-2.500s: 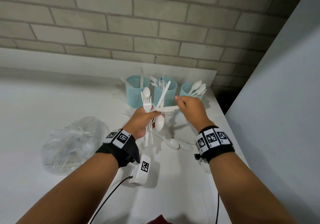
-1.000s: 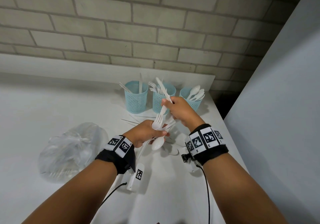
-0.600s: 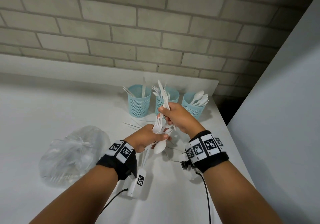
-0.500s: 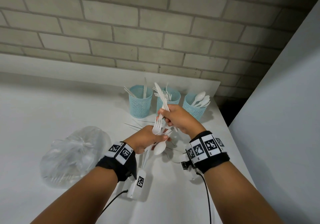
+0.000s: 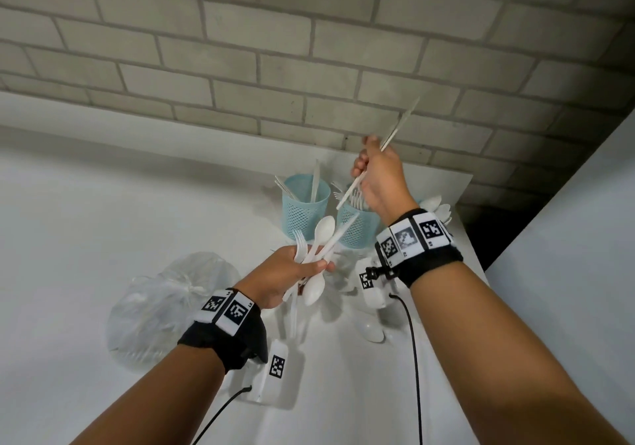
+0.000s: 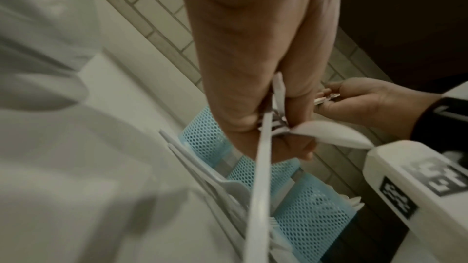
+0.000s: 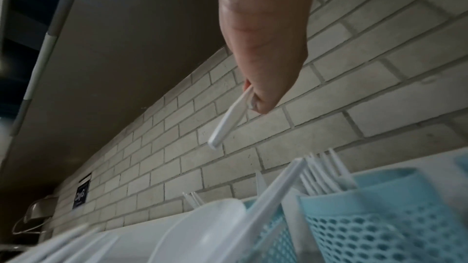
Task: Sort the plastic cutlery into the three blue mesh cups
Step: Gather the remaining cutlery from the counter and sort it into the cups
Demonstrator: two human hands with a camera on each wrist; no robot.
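Note:
My left hand (image 5: 311, 266) grips a bundle of white plastic cutlery (image 5: 318, 248) low over the table: spoons, forks and a knife. Raised above the middle cup, my right hand (image 5: 369, 164) pinches one white knife (image 5: 395, 128), tip slanting up to the right. Three blue mesh cups stand at the back. The left cup (image 5: 304, 212) holds knives and the middle cup (image 5: 355, 229) holds forks. My right wrist hides the right cup; only its spoons (image 5: 438, 205) show. In the right wrist view the knife (image 7: 228, 121) hangs above the fork cup (image 7: 380, 217).
A knotted clear plastic bag (image 5: 171, 307) lies left of my left wrist. Loose spoons (image 5: 371, 333) lie on the white table (image 5: 103, 221) under my right wrist. A brick wall (image 5: 275, 66) stands behind the cups and a grey panel (image 5: 567, 255) on the right.
My right hand has drawn one knife out of the bundle and lifted it up and back over the cups. The left hand still grips the rest in about the same spot.

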